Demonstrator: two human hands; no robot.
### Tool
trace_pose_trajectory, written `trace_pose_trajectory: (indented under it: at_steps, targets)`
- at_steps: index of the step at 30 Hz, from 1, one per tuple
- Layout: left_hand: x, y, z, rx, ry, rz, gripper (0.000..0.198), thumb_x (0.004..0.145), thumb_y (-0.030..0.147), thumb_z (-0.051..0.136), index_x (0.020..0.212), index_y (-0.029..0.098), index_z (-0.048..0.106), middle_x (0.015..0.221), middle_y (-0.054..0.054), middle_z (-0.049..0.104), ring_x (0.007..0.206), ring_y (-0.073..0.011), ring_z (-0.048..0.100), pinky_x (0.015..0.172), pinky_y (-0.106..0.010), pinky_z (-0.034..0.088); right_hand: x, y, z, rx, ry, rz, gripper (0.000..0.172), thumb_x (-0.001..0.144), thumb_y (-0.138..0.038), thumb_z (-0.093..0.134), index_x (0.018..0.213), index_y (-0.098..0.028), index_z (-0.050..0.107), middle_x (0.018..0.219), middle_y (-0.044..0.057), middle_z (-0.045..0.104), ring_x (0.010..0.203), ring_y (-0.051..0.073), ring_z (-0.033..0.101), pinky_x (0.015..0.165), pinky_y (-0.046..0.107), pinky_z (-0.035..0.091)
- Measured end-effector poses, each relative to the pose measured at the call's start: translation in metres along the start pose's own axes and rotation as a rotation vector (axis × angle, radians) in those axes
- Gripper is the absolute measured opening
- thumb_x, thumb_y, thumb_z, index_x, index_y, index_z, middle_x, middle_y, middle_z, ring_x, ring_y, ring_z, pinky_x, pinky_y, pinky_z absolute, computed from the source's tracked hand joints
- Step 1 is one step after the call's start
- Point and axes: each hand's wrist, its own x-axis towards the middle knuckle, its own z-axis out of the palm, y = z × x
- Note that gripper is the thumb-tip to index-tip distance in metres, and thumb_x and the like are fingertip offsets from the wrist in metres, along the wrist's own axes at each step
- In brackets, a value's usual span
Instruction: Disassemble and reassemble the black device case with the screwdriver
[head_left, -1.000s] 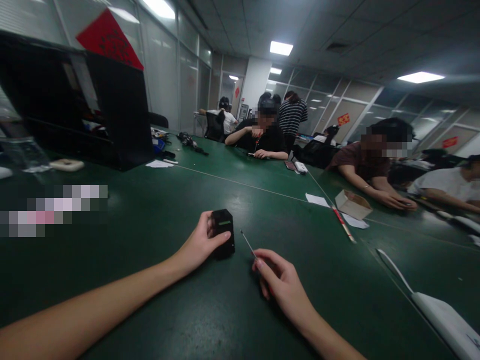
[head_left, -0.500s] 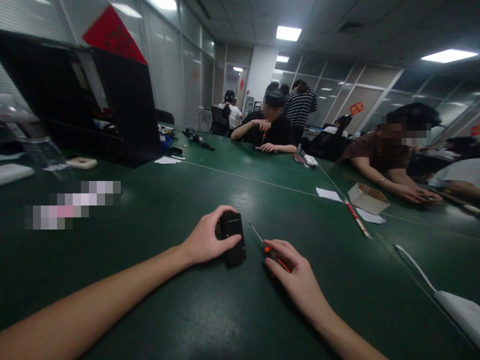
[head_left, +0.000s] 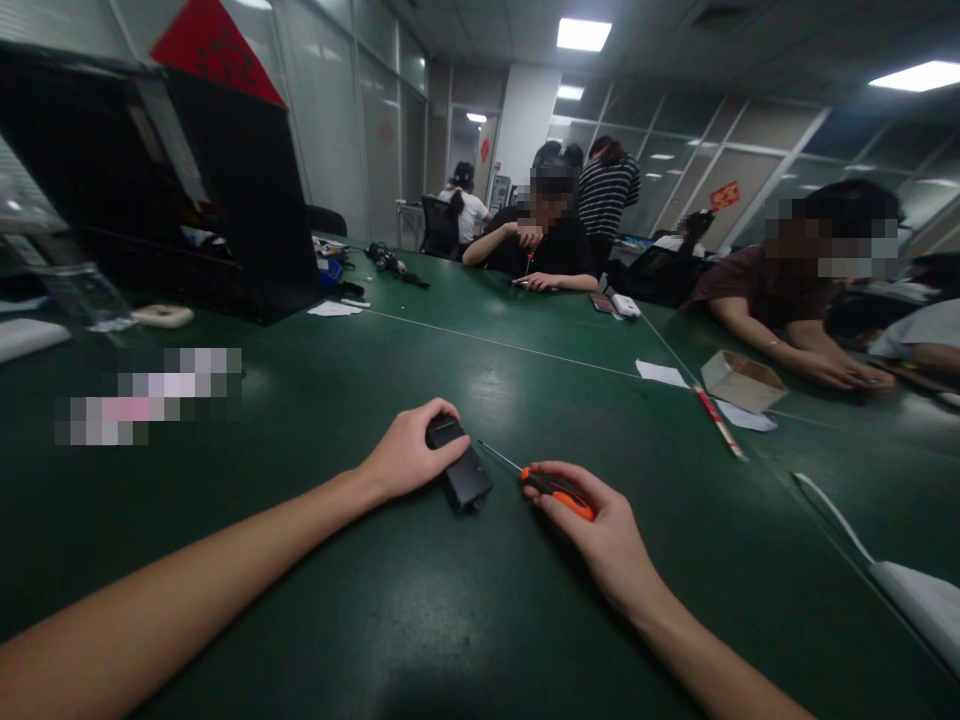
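My left hand (head_left: 414, 450) grips a small black rectangular box (head_left: 466, 478) by its far end, thumb across the top and fingers round the far side. What the box is I cannot tell; it is tilted on the green table (head_left: 360, 620). An orange-and-black screwdriver (head_left: 559, 492) is held between the thumb and fingers of my right hand (head_left: 600, 530). Its thin metal shaft points left, the tip just right of the box and seemingly apart from it.
A black open-sided case (head_left: 247, 200) and a clear plastic bottle (head_left: 82, 275) stand at the left. An open carton (head_left: 742, 380) and paper slips (head_left: 660, 373) lie right. A white cable (head_left: 832, 515) runs along the right side. Co-workers (head_left: 551, 240) sit across the table.
The black box has turned and tilted in my left hand, its near end swinging right. The screwdriver has rotated to a flatter angle, showing more handle, and its tip has shifted left.
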Motion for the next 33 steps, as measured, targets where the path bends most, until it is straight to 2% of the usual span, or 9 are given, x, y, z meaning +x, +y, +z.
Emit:
trace_pose_trajectory:
  at_steps: [3, 5, 8, 10, 12, 17, 26, 30, 33]
  targets:
    - [0.0, -0.001, 0.0, 0.0, -0.055, 0.071, 0.018, 0.086, 0.034, 0.058, 0.089, 0.018, 0.065, 0.088, -0.004, 0.069, 0.082, -0.0199, 0.064, 0.077, -0.032, 0.047, -0.001, -0.002, 0.001, 0.031, 0.03, -0.042, 0.031, 0.078, -0.033, 0.075, 0.103, -0.016, 0.071, 0.108, 0.012, 0.075, 0.095, 0.026, 0.074, 0.094, 0.044, 0.055]
    - [-0.001, -0.001, -0.001, 0.012, -0.066, 0.148, 0.018, 0.089, 0.032, 0.055, 0.089, 0.018, 0.066, 0.089, -0.004, 0.07, 0.084, -0.0195, 0.064, 0.079, -0.032, 0.047, -0.003, -0.004, 0.0, 0.017, 0.105, -0.103, 0.028, 0.079, -0.033, 0.074, 0.101, -0.016, 0.07, 0.102, 0.011, 0.076, 0.082, 0.023, 0.075, 0.082, 0.04, 0.061]
    - [-0.004, 0.001, -0.002, 0.076, -0.08, 0.344, 0.019, 0.093, 0.031, 0.051, 0.092, 0.018, 0.066, 0.094, -0.006, 0.07, 0.093, -0.0203, 0.063, 0.091, -0.036, 0.043, -0.009, -0.012, -0.007, -0.114, 0.258, -0.296, 0.018, 0.082, -0.031, 0.071, 0.094, -0.016, 0.069, 0.086, 0.008, 0.077, 0.059, 0.017, 0.071, 0.058, 0.03, 0.061]
    - [-0.006, 0.003, -0.003, 0.141, -0.134, 0.48, 0.02, 0.093, 0.032, 0.051, 0.095, 0.019, 0.067, 0.097, -0.006, 0.071, 0.098, -0.0212, 0.062, 0.096, -0.039, 0.039, -0.013, -0.021, -0.013, -0.249, 0.321, -0.443, 0.01, 0.083, -0.027, 0.071, 0.086, -0.017, 0.07, 0.076, 0.006, 0.076, 0.051, 0.014, 0.068, 0.05, 0.026, 0.058]
    - [-0.007, 0.005, -0.003, 0.191, -0.181, 0.55, 0.022, 0.094, 0.034, 0.051, 0.097, 0.019, 0.067, 0.099, -0.007, 0.071, 0.098, -0.0214, 0.062, 0.096, -0.039, 0.038, -0.017, -0.031, -0.019, -0.349, 0.321, -0.529, 0.006, 0.084, -0.024, 0.069, 0.087, -0.019, 0.07, 0.071, 0.004, 0.075, 0.047, 0.013, 0.066, 0.046, 0.024, 0.057]
    - [-0.006, 0.006, 0.001, 0.236, -0.198, 0.547, 0.028, 0.098, 0.032, 0.04, 0.097, 0.018, 0.064, 0.096, -0.007, 0.07, 0.094, -0.0202, 0.062, 0.091, -0.037, 0.038, -0.021, -0.04, -0.021, -0.416, 0.282, -0.584, 0.004, 0.085, -0.022, 0.068, 0.089, -0.021, 0.069, 0.069, 0.002, 0.075, 0.044, 0.013, 0.066, 0.042, 0.021, 0.056]
    - [-0.006, 0.007, 0.003, 0.249, -0.218, 0.517, 0.032, 0.1, 0.033, 0.033, 0.093, 0.02, 0.061, 0.094, -0.005, 0.068, 0.092, -0.0194, 0.061, 0.09, -0.036, 0.036, -0.021, -0.024, -0.017, -0.387, 0.196, -0.632, 0.009, 0.085, -0.015, 0.067, 0.092, -0.021, 0.069, 0.073, 0.002, 0.076, 0.047, 0.013, 0.068, 0.045, 0.022, 0.059]
    - [-0.006, 0.008, 0.003, 0.253, -0.203, 0.496, 0.034, 0.101, 0.033, 0.032, 0.091, 0.019, 0.061, 0.091, -0.004, 0.067, 0.089, -0.019, 0.06, 0.088, -0.035, 0.036, -0.019, -0.022, -0.017, -0.31, 0.27, -0.554, 0.006, 0.086, -0.018, 0.067, 0.092, -0.02, 0.068, 0.072, 0.002, 0.075, 0.046, 0.013, 0.067, 0.042, 0.022, 0.058]
    - [-0.005, 0.01, 0.002, 0.261, -0.206, 0.493, 0.036, 0.101, 0.033, 0.031, 0.09, 0.019, 0.062, 0.088, -0.004, 0.066, 0.085, -0.0185, 0.058, 0.086, -0.035, 0.037, -0.018, -0.022, -0.016, -0.322, 0.274, -0.533, 0.004, 0.086, -0.021, 0.068, 0.09, -0.02, 0.069, 0.072, 0.003, 0.075, 0.046, 0.013, 0.067, 0.043, 0.023, 0.058]
